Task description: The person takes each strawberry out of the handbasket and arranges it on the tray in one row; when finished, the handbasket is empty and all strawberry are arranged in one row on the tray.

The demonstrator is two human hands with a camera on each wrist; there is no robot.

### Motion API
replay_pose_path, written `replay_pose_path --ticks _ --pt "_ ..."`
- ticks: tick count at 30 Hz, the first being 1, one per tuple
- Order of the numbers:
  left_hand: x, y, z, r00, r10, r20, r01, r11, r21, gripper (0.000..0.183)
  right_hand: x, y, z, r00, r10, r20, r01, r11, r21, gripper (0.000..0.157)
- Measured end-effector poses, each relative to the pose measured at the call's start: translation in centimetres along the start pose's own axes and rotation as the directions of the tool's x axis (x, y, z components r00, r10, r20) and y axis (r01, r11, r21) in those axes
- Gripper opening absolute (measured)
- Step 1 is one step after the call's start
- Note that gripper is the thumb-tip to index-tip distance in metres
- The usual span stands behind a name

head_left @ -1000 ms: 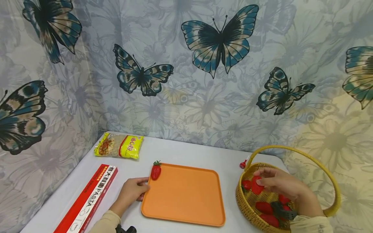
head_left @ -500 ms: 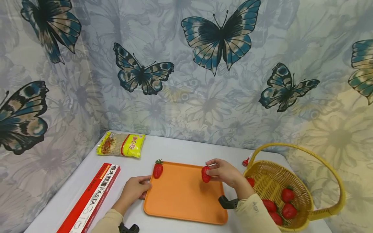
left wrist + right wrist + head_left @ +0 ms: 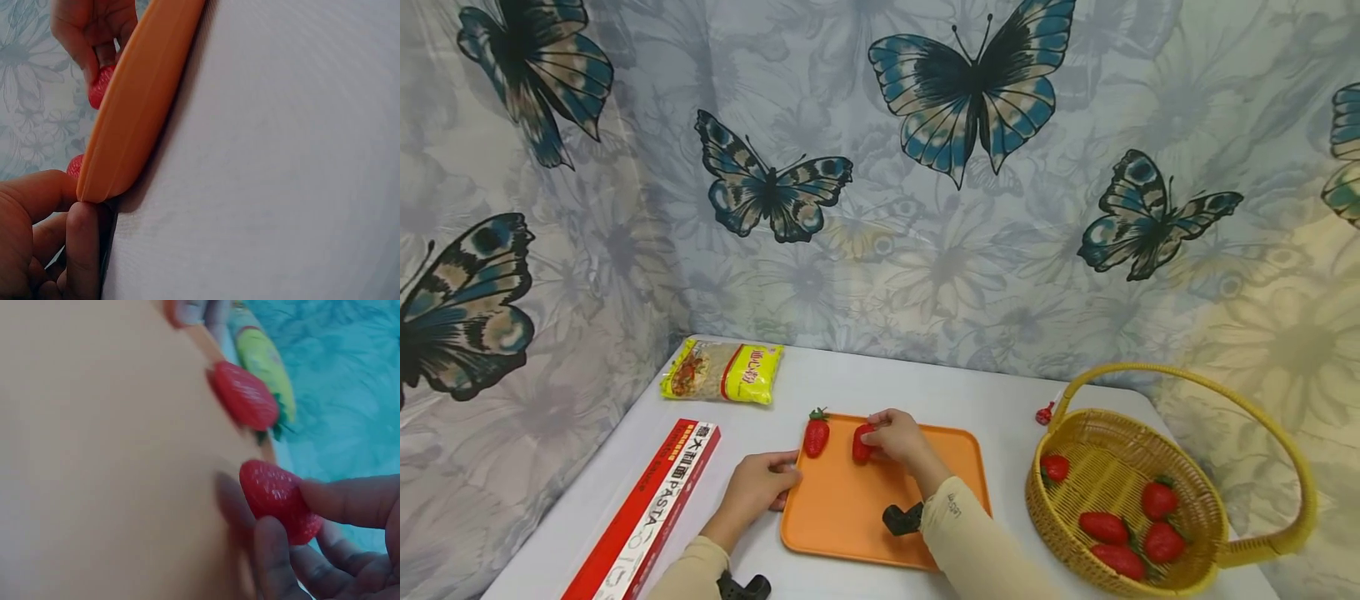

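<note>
My right hand [image 3: 904, 443] pinches a red strawberry [image 3: 273, 495] between thumb and fingers, close over the far part of the orange tray [image 3: 842, 521]. In the right wrist view its shadow falls on the tray beside it. Another strawberry [image 3: 816, 437], with green leaves, lies at the tray's far left corner, its leafy end over the rim. At the tray's left edge my left hand [image 3: 756, 490] grips the rim between thumb and fingers, as the left wrist view [image 3: 37, 234] of that hand shows.
A yellow wicker basket [image 3: 1040, 518] with a tall handle stands on the right, several strawberries inside. Behind it lies a small red wrapped lollipop [image 3: 1044, 414]. On the left are a red and white pasta box [image 3: 643, 508] and a yellow bag of pasta [image 3: 724, 372]. A butterfly-print curtain backs the table.
My right hand has lifted a strawberry out of the basket and carried it left over the tray. The left hand has stayed at the tray's left edge.
</note>
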State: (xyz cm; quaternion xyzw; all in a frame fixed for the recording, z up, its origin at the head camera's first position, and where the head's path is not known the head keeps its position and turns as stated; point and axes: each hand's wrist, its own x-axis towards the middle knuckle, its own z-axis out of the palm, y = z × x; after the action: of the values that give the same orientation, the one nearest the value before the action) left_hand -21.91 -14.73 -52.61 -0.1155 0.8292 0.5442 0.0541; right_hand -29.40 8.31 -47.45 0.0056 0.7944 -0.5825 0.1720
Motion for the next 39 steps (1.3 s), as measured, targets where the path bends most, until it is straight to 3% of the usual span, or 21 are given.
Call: replay_pose_path --ticks 7,19,32,36,39 --pt "-0.1 0.1 -0.2 1.000 -0.003 0.001 0.003 1.000 -0.002 0.042 0.7 0.0 2.5 0.994 -0.072 -0.081 0.059 0.986 -0.154 0.027" --pt "0.2 0.1 -0.1 1.000 0.000 -0.003 0.000 1.000 0.002 0.042 1.3 -0.4 4.2 0.973 -0.172 -0.157 0.107 0.929 -0.355 0.027" --pt "0.1 0.1 0.0 1.000 -0.001 0.005 0.001 1.000 -0.004 0.042 1.2 0.1 4.5 0.964 -0.222 -0.148 0.154 0.917 -0.369 0.035" --pt "0.1 0.0 0.0 1.000 -0.003 0.003 0.003 1.000 -0.008 0.042 0.9 0.0 3.6 0.961 -0.225 -0.160 0.160 0.925 -0.345 0.040" --pt "0.2 -0.1 -0.1 1.000 -0.007 0.005 0.007 1.000 -0.009 0.042 0.1 -0.6 1.9 0.959 -0.243 -0.146 0.190 0.934 -0.301 0.036"
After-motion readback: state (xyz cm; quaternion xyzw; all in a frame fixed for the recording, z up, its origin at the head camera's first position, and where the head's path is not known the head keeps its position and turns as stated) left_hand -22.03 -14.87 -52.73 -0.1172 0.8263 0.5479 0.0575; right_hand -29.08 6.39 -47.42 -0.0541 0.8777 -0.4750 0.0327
